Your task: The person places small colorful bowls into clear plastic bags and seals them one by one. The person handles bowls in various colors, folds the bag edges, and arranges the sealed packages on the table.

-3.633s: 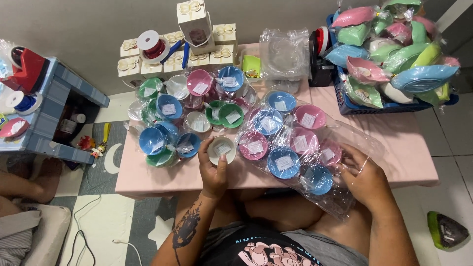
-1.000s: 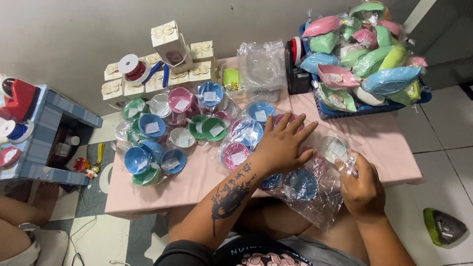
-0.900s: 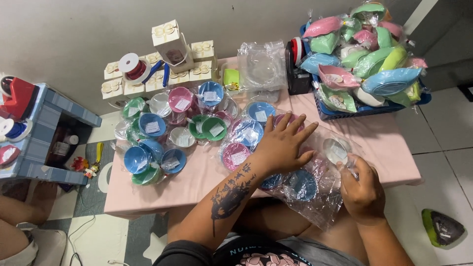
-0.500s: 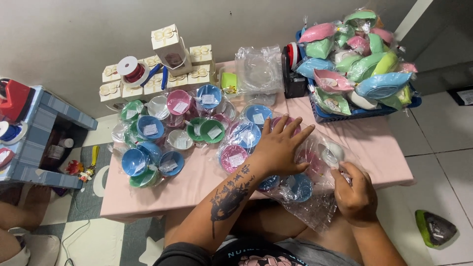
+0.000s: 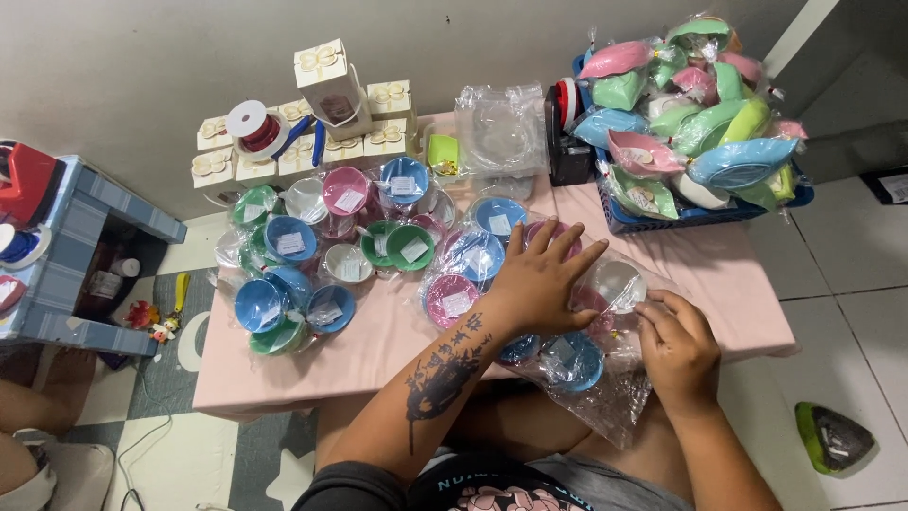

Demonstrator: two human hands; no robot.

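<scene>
Pressed flat with fingers spread, the left hand (image 5: pixel 541 282) has no clenched grip; its palm lies on a clear plastic bag (image 5: pixel 605 378) of small cups, over a pink wrapped cup (image 5: pixel 593 301). At about three o'clock from it, the right hand (image 5: pixel 677 348) pinches the bag's crinkled film, its fingertips (image 5: pixel 653 305) closed on the plastic just below a white cup (image 5: pixel 618 282) that shows through it. A blue cup (image 5: pixel 575 360) sits inside the bag between the two hands, toward six o'clock of the left hand. The bag lies on the near right part of the pink table (image 5: pixel 378 345) and hangs over its near edge toward the person's lap. At nine to ten o'clock from the left hand, well apart, a loose cluster of wrapped cups (image 5: pixel 322 255) in blue, green, pink and white covers the table's left half. Small cream gift boxes (image 5: pixel 326 123) and a ribbon spool (image 5: pixel 248 121) stand at the far edge, near eleven o'clock. At one o'clock, a blue basket (image 5: pixel 653 216) carries a heap of wrapped pastel bowls (image 5: pixel 690 104).
</scene>
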